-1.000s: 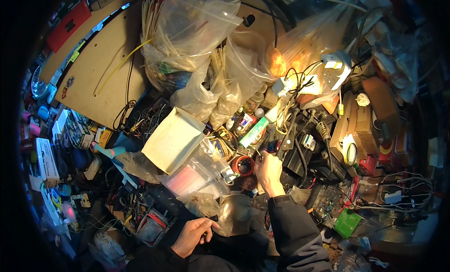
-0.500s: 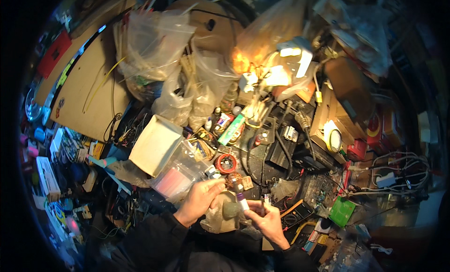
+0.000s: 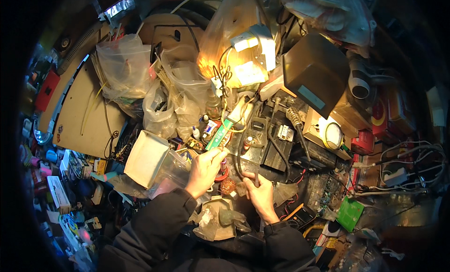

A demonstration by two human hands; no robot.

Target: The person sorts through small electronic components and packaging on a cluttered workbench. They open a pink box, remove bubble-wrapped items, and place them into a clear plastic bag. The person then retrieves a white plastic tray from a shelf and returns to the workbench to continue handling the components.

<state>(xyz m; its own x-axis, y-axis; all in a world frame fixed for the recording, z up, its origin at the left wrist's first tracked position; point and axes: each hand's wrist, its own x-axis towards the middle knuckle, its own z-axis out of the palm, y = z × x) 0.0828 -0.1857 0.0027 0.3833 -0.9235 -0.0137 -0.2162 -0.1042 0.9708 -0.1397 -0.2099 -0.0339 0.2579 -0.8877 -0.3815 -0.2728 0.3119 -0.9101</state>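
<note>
My left hand [image 3: 206, 171] is closed, thumb and fingers pinching a small dark purple bottle [image 3: 224, 165], mostly hidden by the fingers. Just beneath the bottle sits a red ring-shaped holder [image 3: 222, 175]. A copper-coloured mesh ball [image 3: 228, 186] lies between my two hands. My right hand [image 3: 260, 196] is closed round a thin dark rod [image 3: 257, 177] whose full shape I cannot make out. Close to its fingertips runs a black cable [image 3: 239, 155]. Nearer to me, an open small box [image 3: 224, 230] holds crumpled clear plastic.
A white box lid [image 3: 147, 158] lies left of my left hand. Beyond are a green carton [image 3: 220, 138] and a lit lamp [image 3: 253, 51]. A soldering iron [image 3: 300, 129], a green board [image 3: 350, 214] and coiled pale cables [image 3: 412, 164] crowd the right side.
Both hands have moved away from me, off the small box. The purple bottle, earlier at my right hand, is now at my left fingertips. My view has shifted too.
</note>
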